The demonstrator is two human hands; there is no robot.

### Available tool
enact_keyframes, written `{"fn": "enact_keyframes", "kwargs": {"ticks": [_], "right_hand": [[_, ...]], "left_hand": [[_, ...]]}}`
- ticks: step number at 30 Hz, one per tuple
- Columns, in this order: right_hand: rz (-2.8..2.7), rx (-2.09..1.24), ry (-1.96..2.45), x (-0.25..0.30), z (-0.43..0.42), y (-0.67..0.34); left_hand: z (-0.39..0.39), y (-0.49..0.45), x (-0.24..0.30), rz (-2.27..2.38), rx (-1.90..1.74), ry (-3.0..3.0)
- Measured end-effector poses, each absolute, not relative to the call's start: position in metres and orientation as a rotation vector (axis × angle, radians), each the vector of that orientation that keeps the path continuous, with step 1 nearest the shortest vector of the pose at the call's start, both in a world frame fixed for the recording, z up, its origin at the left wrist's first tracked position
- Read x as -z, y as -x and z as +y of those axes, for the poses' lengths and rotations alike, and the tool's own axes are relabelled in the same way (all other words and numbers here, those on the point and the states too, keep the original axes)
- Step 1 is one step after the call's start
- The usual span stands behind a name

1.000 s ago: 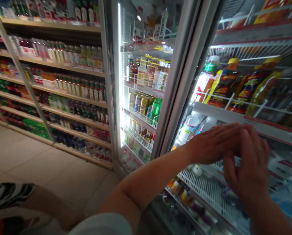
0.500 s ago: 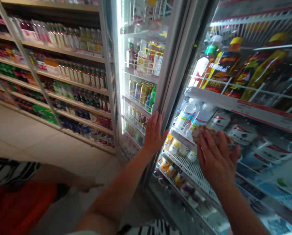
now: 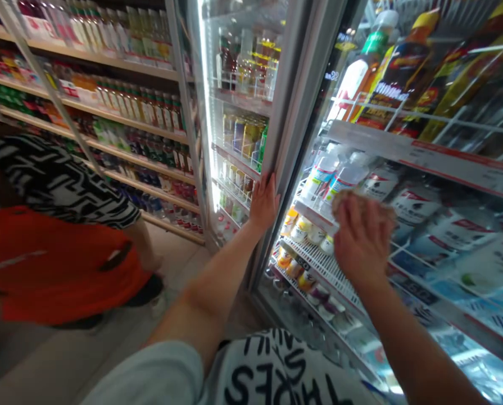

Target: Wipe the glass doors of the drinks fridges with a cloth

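Note:
My right hand (image 3: 363, 242) presses a crumpled, light-brown cloth (image 3: 339, 201) flat against the glass door (image 3: 407, 219) of a lit drinks fridge. Most of the cloth is hidden under the fingers, and the hand is a little blurred. Resting on the grey metal door frame (image 3: 291, 124), my left hand (image 3: 263, 205) is empty, with its fingers stretched out. Behind the glass near my right hand stand clear bottles (image 3: 420, 208) with white and red labels. Dark bottles with yellow caps (image 3: 407, 79) stand on the shelf above.
Another person in an orange vest (image 3: 61, 264) and patterned shirt bends at the left, close to my left arm. Wooden shelves (image 3: 128, 107) full of bottles run along the left wall. A second lit fridge section (image 3: 240, 101) holds cans and bottles. Pale floor tiles (image 3: 173, 247) lie between.
My right hand has shifted slightly up and left over the glass with the cloth. My left hand stays on the frame. The person in orange has come further into view at the left.

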State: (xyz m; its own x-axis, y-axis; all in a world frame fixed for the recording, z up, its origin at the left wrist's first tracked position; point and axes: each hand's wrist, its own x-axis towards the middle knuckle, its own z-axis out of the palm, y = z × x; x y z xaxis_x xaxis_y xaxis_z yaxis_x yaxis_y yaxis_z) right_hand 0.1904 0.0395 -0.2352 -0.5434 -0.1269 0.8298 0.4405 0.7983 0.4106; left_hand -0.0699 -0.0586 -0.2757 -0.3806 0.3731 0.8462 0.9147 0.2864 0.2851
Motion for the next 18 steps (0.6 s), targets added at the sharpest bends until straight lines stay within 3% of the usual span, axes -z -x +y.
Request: {"fn": "enact_keyframes", "kwargs": {"ticks": [5, 12, 18], "right_hand": [[-2.391, 0.67, -0.112, 0.326, 0.023, -0.187], [-1.991, 0.75, 0.289, 0.228, 0.044, -0.21], [-2.354, 0.791, -0.038, 0.302, 0.031, -0.22]], "left_hand": [[-0.057, 0.072, 0.277, -1.878, 1.072, 1.18], [-0.054, 0.071, 0.28, -1.842, 1.107, 1.155], [-0.056, 0.073, 0.281, -1.802, 1.085, 1.166]]}}
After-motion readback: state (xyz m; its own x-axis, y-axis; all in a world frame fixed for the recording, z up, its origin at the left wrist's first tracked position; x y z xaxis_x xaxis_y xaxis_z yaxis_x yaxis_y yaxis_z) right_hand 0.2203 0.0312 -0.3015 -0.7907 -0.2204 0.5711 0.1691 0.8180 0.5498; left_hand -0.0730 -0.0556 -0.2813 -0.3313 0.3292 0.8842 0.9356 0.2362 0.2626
